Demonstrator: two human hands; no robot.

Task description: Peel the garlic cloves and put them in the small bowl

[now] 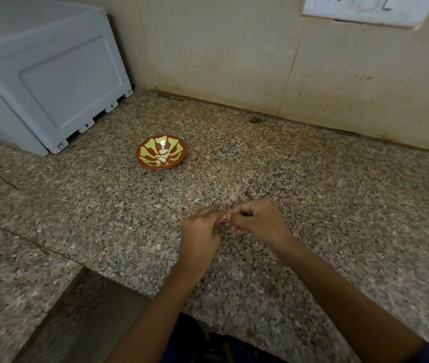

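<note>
A speckled brown granite worktop met a beige tiled wall, with a pale grey plastic box in its far left corner. Toward the worktop's middle sat a small red bowl with yellow-green pattern holding several peeled white garlic cloves. Nearer the front edge, the left hand and right hand met, fingers curled, pinching a small garlic clove between them.

White appliance on speckled granite counter, wall socket above

garlic clove mostly hidden between hands, white appliance cut by left edge
</note>
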